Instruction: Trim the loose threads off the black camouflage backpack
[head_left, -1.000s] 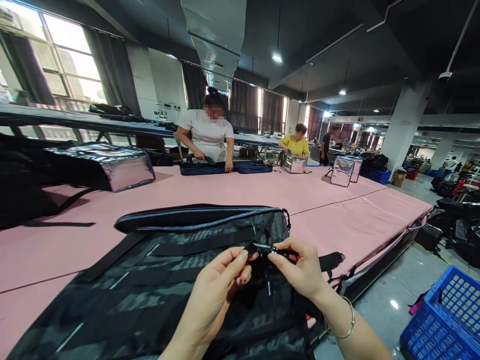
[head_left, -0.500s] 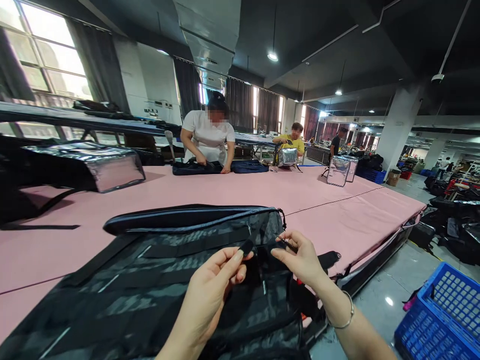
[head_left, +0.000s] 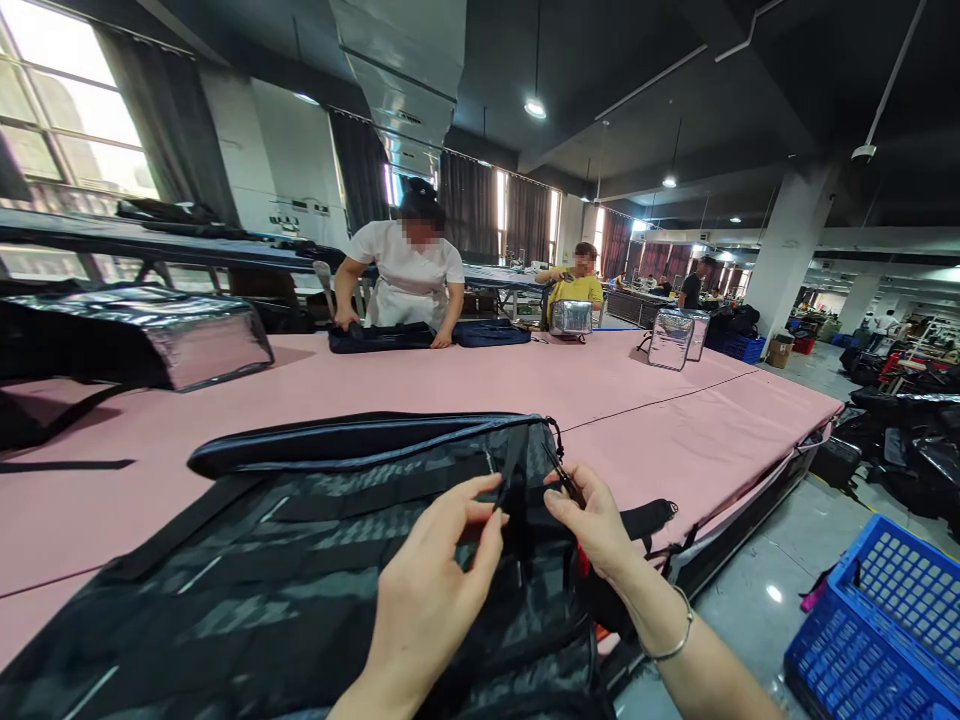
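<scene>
A large black bag (head_left: 300, 570) with webbing straps lies on the pink table (head_left: 465, 385) in front of me. My left hand (head_left: 442, 590) pinches the end of a black strap (head_left: 510, 480) that stands up from the bag. My right hand (head_left: 596, 525) is closed on a small black tool (head_left: 564, 480), possibly snips, held close to the same strap. A thin bracelet (head_left: 675, 635) circles my right wrist. Both hands hover over the bag's right end.
A silver-lined bag (head_left: 180, 335) sits at the left. Across the table a person in white (head_left: 401, 270) handles a navy bag (head_left: 427, 335); another in yellow (head_left: 574, 290) holds a silver bag (head_left: 571, 317). A blue crate (head_left: 885, 620) stands on the floor at right.
The strap has gone from lying stretched between my hands to standing upright. My left hand rose and moved closer to the right hand; the view has shifted slightly right.
</scene>
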